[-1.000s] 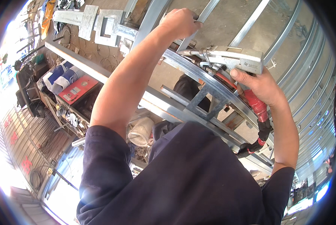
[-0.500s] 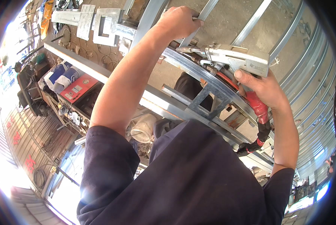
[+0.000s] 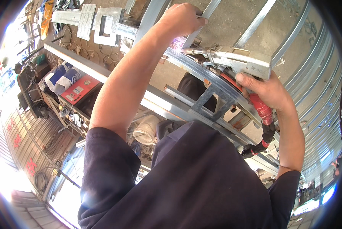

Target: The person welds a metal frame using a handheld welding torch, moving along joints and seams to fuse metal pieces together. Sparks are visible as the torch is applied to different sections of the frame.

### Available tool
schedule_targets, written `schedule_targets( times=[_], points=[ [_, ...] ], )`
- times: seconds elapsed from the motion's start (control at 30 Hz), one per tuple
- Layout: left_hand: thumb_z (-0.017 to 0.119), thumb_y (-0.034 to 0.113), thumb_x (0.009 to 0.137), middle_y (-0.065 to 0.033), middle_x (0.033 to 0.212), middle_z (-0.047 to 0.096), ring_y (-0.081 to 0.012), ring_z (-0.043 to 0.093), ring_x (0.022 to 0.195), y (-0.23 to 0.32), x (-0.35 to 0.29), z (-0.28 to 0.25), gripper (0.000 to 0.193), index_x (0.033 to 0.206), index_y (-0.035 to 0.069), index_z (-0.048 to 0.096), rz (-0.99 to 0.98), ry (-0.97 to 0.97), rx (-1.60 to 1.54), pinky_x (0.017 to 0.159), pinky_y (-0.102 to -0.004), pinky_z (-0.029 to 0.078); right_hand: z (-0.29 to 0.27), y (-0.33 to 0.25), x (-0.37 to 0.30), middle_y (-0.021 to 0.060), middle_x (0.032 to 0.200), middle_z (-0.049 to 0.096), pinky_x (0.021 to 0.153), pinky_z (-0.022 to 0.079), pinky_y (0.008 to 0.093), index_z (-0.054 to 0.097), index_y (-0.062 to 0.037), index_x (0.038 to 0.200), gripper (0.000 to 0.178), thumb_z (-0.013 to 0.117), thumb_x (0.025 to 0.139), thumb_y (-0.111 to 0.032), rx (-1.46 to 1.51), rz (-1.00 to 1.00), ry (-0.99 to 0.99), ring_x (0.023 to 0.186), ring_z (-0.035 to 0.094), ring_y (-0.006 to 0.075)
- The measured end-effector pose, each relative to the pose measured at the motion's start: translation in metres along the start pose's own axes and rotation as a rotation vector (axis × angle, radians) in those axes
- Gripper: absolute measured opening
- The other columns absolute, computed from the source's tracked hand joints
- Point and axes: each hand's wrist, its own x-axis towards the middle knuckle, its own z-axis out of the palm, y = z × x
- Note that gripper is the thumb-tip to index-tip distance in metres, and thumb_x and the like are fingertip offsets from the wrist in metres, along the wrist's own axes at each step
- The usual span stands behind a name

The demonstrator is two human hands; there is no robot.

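My right hand [image 3: 268, 91] is wrapped round a welding gun [image 3: 236, 59] with a grey body and a red-taped grip. From the gun's nozzle a bright violet-white arc [image 3: 177, 47] glows at a joint between two metal pieces. One is a long galvanized steel rail [image 3: 209, 78], running diagonally below the gun. The other is a narrow steel bar [image 3: 196, 36] that meets the rail there. My left hand [image 3: 182, 19] is closed on this bar just above the glowing joint, thumb against its side. The left fingertips are partly hidden.
Parallel steel bars [image 3: 257, 23] of the frame extend to the upper right. Below the rail sits a triangular steel bracket [image 3: 209, 101]. A red-topped machine [image 3: 79, 91] and a white bucket [image 3: 146, 129] stand to the left. A dark cable [image 3: 255, 149] hangs from the gun.
A bright arc has lit at the gun's nozzle, where there was none before. The gun has shifted very slightly left and down; my left hand stays on the steel bar.
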Motion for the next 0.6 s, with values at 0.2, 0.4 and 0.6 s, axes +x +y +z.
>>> schedule_targets(
  times=[0.2, 0.4, 0.6],
  points=[
    [0.073, 0.036, 0.085, -0.0267, 0.095, 0.074, -0.0427, 0.073, 0.094, -0.021, 0.010, 0.015, 0.038, 0.097, 0.000, 0.078, 0.150, 0.129, 0.013, 0.085, -0.0505, 0.057, 0.002, 0.000, -0.001, 0.0087, 0.094, 0.071, 0.064, 0.056, 0.0318, 0.068, 0.0011, 0.125, 0.067, 0.083, 0.088, -0.052, 0.005, -0.005, 0.000, 0.070, 0.065, 0.0159],
    [0.073, 0.035, 0.086, -0.0251, 0.097, 0.075, -0.0417, 0.074, 0.094, -0.009, 0.009, 0.007, 0.036, 0.099, 0.002, 0.078, 0.068, 0.059, 0.003, 0.085, -0.0500, 0.057, -0.001, 0.002, -0.002, 0.0090, 0.095, 0.071, 0.064, 0.056, 0.0320, 0.068, 0.0019, 0.126, 0.066, 0.083, 0.089, -0.051, 0.000, -0.013, 0.009, 0.070, 0.065, 0.0161],
    [0.070, 0.032, 0.091, -0.0201, 0.090, 0.075, -0.0362, 0.073, 0.086, -0.070, 0.037, 0.039, 0.028, 0.097, 0.006, 0.080, 0.501, 0.065, -0.121, 0.079, -0.0465, 0.057, 0.001, -0.002, -0.003, 0.0092, 0.096, 0.071, 0.064, 0.057, 0.0317, 0.066, 0.0023, 0.129, 0.068, 0.083, 0.089, -0.050, -0.011, -0.001, 0.000, 0.070, 0.066, 0.0161]
  ],
)
